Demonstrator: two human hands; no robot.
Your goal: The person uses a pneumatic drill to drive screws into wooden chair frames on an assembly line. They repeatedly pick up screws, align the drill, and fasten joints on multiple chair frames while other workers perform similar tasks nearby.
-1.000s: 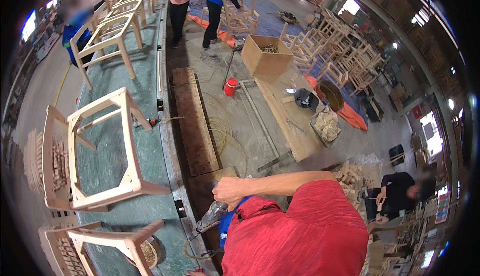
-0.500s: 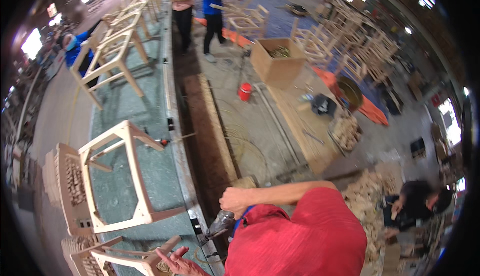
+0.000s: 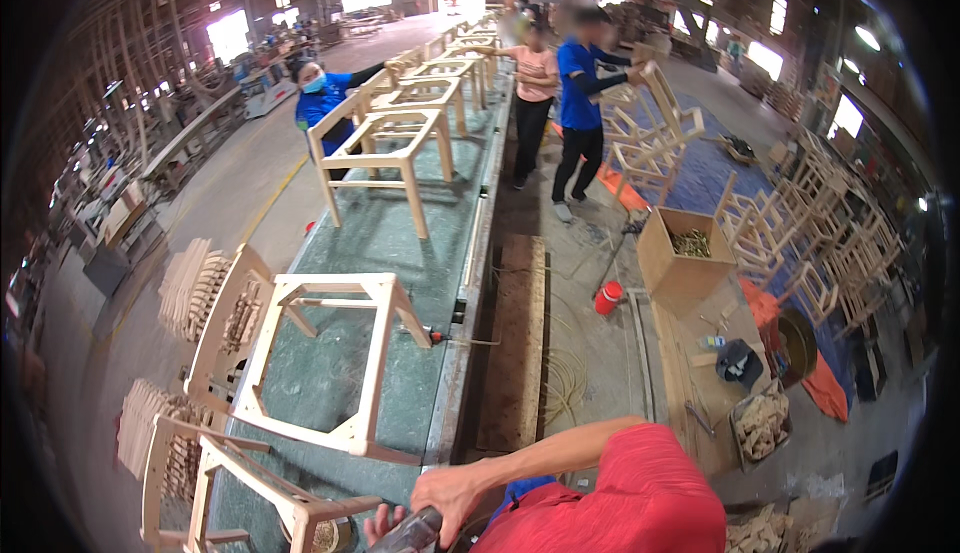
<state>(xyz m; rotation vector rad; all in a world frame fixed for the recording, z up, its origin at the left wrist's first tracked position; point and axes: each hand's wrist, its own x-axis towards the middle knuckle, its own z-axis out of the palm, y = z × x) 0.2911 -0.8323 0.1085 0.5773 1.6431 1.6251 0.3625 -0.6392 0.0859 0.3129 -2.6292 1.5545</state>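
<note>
My right hand (image 3: 452, 496) is closed round a dark grey power driver (image 3: 412, 533) at the lower edge, its body pointing down and left. Partly hidden behind the tool, my left hand (image 3: 378, 523) shows a few fingers apart, with nothing visible in them. Just left of it, a wooden chair frame (image 3: 262, 478) rests on the green-topped bench (image 3: 315, 358), one leg reaching toward my left hand. A bowl of small fasteners (image 3: 328, 536) sits under that frame. Farther up the bench lies another pale chair frame (image 3: 375, 373), its backrest toward the left.
More chair frames (image 3: 408, 168) line the bench. Stacked curved wooden parts (image 3: 190, 288) stand along its left side. A masked co-worker (image 3: 325, 103) reaches in from the left; a co-worker in blue (image 3: 580, 83) handles a chair. A wooden box (image 3: 690, 253) and red jug (image 3: 608, 298) stand right.
The view has tilted up and swung left. My right hand has brought the driver next to my left hand, which was stretched out by the near chair frame.
</note>
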